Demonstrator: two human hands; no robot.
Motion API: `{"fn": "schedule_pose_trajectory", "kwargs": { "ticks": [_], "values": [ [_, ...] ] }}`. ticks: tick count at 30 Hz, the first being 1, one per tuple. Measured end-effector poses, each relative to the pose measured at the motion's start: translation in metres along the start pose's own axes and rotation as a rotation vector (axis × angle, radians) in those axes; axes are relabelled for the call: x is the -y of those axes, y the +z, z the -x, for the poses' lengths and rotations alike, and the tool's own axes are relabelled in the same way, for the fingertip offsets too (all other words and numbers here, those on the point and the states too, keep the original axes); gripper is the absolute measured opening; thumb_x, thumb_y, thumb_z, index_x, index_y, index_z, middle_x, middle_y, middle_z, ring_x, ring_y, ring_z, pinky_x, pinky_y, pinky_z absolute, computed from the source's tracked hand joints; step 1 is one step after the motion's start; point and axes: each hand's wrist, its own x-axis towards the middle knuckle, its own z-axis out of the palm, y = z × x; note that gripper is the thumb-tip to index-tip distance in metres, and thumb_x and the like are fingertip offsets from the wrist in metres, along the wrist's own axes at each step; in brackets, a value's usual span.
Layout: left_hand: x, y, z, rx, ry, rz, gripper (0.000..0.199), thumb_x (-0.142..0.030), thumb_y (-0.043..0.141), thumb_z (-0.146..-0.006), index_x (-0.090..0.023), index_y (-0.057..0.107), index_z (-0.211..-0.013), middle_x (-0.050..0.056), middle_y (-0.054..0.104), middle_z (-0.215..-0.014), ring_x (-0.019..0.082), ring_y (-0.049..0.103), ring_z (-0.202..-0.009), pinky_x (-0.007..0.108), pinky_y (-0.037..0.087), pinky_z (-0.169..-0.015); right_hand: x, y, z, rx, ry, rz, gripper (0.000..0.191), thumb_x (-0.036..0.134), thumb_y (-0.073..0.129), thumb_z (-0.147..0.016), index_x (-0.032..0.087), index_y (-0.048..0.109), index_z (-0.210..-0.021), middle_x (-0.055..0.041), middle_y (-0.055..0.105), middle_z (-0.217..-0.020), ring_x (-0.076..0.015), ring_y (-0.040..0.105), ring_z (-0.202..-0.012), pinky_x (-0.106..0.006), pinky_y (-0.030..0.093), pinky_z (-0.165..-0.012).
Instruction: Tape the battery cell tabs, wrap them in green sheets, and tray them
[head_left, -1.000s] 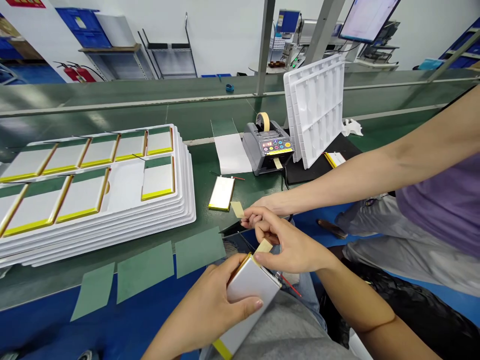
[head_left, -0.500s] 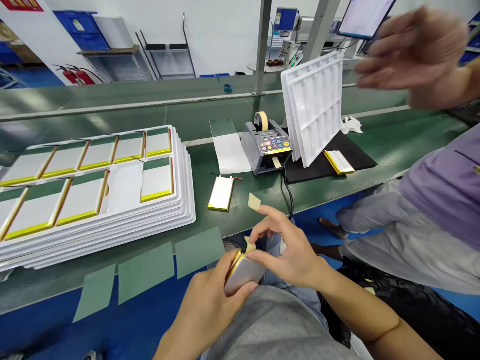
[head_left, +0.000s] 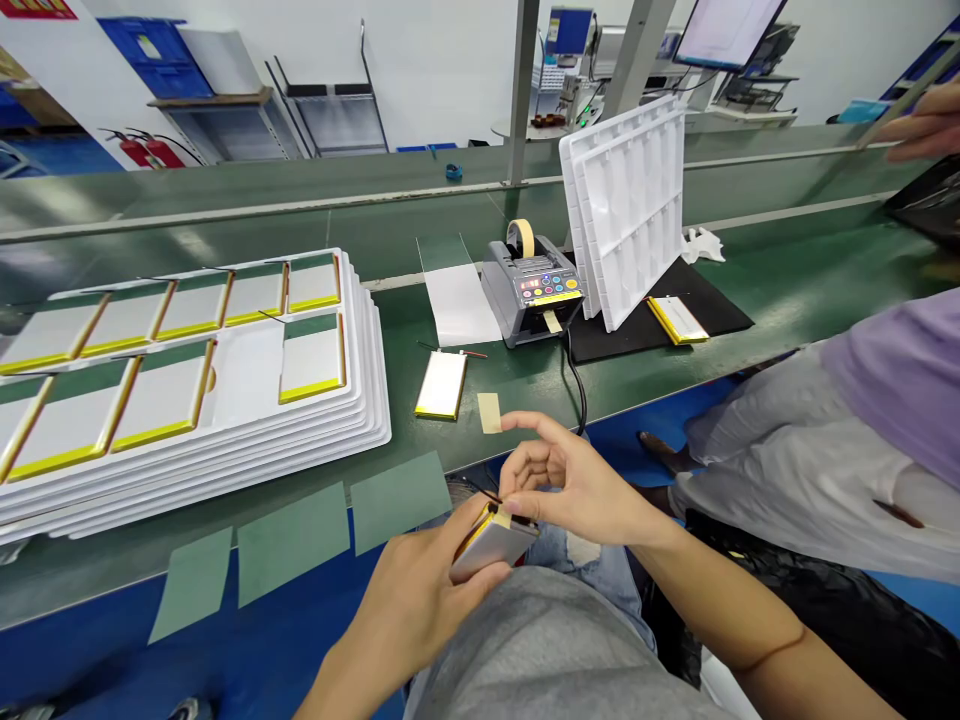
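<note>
My left hand (head_left: pixel 431 590) is closed around a silver battery pack (head_left: pixel 491 548) with yellow edges, low in front of my lap. My right hand (head_left: pixel 559 480) has its thumb and bent fingers at the pack's top end, pressing on a small piece of tape (head_left: pixel 504 517) and dark wires there. Another tape piece (head_left: pixel 490 412) sticks to the tip of its stretched index finger. A second battery (head_left: pixel 441 384) lies on the bench, near the grey tape dispenser (head_left: pixel 534 290) with a strip poking out.
Stacked white trays (head_left: pixel 300 425) hold several batteries at left. Green sheets (head_left: pixel 292 545) hang over the bench edge. White trays (head_left: pixel 630 210) stand upright on a black mat (head_left: pixel 712 300), beside a battery (head_left: pixel 677 320). A person (head_left: pixel 892 400) stands at right.
My right thumb has pressed the lower tape piece against the pack's end. The tape on my index finger has swung leftward. The other person's hand has withdrawn to the right edge.
</note>
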Motion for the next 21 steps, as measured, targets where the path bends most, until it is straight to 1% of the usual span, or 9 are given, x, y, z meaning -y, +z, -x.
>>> {"fn": "schedule_pose_trajectory", "kwargs": {
  "ticks": [2, 6, 8, 10, 12, 14, 16, 19, 21],
  "values": [
    [0.002, 0.001, 0.001, -0.014, -0.001, -0.018, 0.044, -0.038, 0.051, -0.088, -0.024, 0.039, -0.128, -0.002, 0.065, -0.073, 0.017, 0.062, -0.072, 0.020, 0.035, -0.053, 0.001, 0.000, 0.000, -0.001, -0.009, 0.018, 0.056, 0.017, 0.067, -0.073, 0.023, 0.040, -0.121, 0.0031, 0.060, -0.076, -0.0104, 0.057, -0.068, -0.026, 0.048, -0.068],
    [0.002, 0.003, 0.000, -0.053, -0.026, -0.091, 0.041, -0.042, 0.048, -0.089, -0.024, 0.040, -0.126, -0.002, 0.065, -0.071, 0.016, 0.060, -0.063, 0.021, 0.033, -0.051, -0.001, 0.004, 0.002, -0.112, -0.122, 0.197, 0.049, 0.014, 0.065, -0.075, 0.025, 0.043, -0.117, 0.0048, 0.060, -0.074, -0.0103, 0.056, -0.068, -0.027, 0.047, -0.072],
    [0.002, 0.004, -0.001, -0.079, -0.026, -0.129, 0.040, -0.042, 0.047, -0.090, -0.026, 0.040, -0.125, -0.003, 0.064, -0.070, 0.015, 0.059, -0.058, 0.021, 0.033, -0.051, -0.002, 0.005, 0.002, -0.139, -0.151, 0.222, 0.048, 0.013, 0.064, -0.076, 0.026, 0.043, -0.118, 0.0051, 0.060, -0.074, -0.0099, 0.056, -0.068, -0.027, 0.046, -0.072],
    [0.004, 0.005, -0.002, -0.102, 0.007, -0.161, 0.039, -0.041, 0.046, -0.091, -0.026, 0.039, -0.127, -0.003, 0.064, -0.070, 0.015, 0.060, -0.057, 0.021, 0.032, -0.051, -0.005, 0.004, 0.000, -0.098, -0.109, 0.144, 0.050, 0.014, 0.065, -0.075, 0.025, 0.043, -0.118, 0.0049, 0.060, -0.075, -0.0099, 0.056, -0.070, -0.027, 0.046, -0.073],
    [0.008, 0.007, -0.002, -0.116, 0.065, -0.174, 0.040, -0.039, 0.046, -0.092, -0.025, 0.038, -0.128, -0.002, 0.065, -0.071, 0.016, 0.061, -0.060, 0.021, 0.032, -0.052, -0.011, 0.000, -0.005, 0.021, -0.009, -0.013, 0.057, 0.018, 0.069, -0.073, 0.024, 0.040, -0.122, 0.0046, 0.058, -0.075, -0.0099, 0.056, -0.069, -0.026, 0.046, -0.069],
    [0.010, 0.008, -0.001, -0.100, 0.120, -0.150, 0.040, -0.037, 0.046, -0.092, -0.025, 0.037, -0.129, -0.001, 0.065, -0.072, 0.016, 0.061, -0.063, 0.021, 0.033, -0.054, -0.019, -0.004, -0.011, 0.128, 0.081, -0.143, 0.068, 0.022, 0.074, -0.069, 0.025, 0.036, -0.126, 0.0053, 0.053, -0.075, -0.0083, 0.052, -0.066, -0.023, 0.044, -0.063],
    [0.010, 0.008, 0.001, -0.052, 0.156, -0.080, 0.042, -0.037, 0.048, -0.091, -0.025, 0.036, -0.129, -0.002, 0.065, -0.074, 0.014, 0.059, -0.062, 0.021, 0.035, -0.057, -0.028, -0.007, -0.015, 0.175, 0.110, -0.174, 0.081, 0.025, 0.080, -0.062, 0.028, 0.034, -0.129, 0.0062, 0.046, -0.078, -0.0058, 0.045, -0.063, -0.019, 0.040, -0.059],
    [0.003, 0.002, 0.004, 0.047, 0.080, 0.105, 0.036, -0.040, 0.053, -0.088, -0.027, 0.043, -0.120, -0.006, 0.062, -0.071, 0.011, 0.051, -0.056, 0.020, 0.037, -0.058, -0.032, -0.011, -0.019, 0.164, 0.048, -0.097, 0.091, 0.027, 0.085, -0.055, 0.029, 0.033, -0.130, 0.0048, 0.041, -0.085, -0.0053, 0.040, -0.067, -0.018, 0.037, -0.060],
    [-0.002, -0.005, 0.004, 0.089, -0.041, 0.249, 0.032, -0.041, 0.058, -0.084, -0.027, 0.048, -0.111, -0.007, 0.060, -0.071, 0.011, 0.049, -0.057, 0.019, 0.036, -0.056, -0.026, -0.016, -0.018, 0.142, -0.029, -0.046, 0.084, 0.030, 0.083, -0.058, 0.026, 0.036, -0.128, 0.0028, 0.043, -0.090, -0.0059, 0.042, -0.069, -0.019, 0.036, -0.061]
  ]
}}
